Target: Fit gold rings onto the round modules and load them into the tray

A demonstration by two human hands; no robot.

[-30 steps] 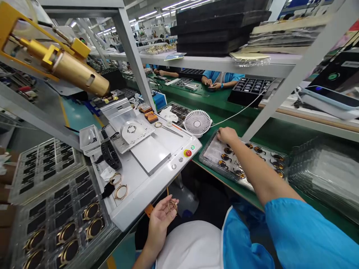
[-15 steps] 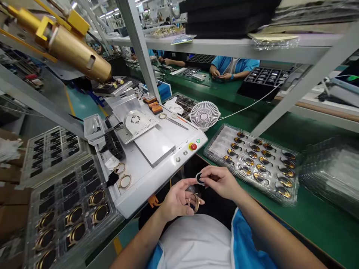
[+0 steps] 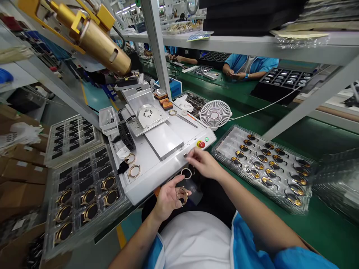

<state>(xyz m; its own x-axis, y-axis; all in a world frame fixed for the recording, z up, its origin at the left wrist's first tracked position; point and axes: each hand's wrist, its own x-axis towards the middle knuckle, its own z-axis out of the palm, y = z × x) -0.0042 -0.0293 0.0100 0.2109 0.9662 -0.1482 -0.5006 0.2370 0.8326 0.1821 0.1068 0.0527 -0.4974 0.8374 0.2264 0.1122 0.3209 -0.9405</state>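
My left hand is closed around a gold ring-shaped watch case, held near my lap. A thin white ring sits at the tip of its raised index finger. My right hand hovers at the front edge of the white machine, its fingertips pinched together beside the panel buttons. Whatever those fingertips may hold is too small to make out. Two more gold watch cases lie on the machine's left corner, beside a black cloth.
Left stands a clear tray of round gold-rimmed watch parts. To the right is a clear tray of small round parts with tails. A white fan, a red stop button and a gold cylinder are nearby. Co-workers sit across the bench.
My right hand has moved away from the white ring, up and left to the machine's front edge. The ring stays at my left index fingertip. The whole view has shifted slightly.
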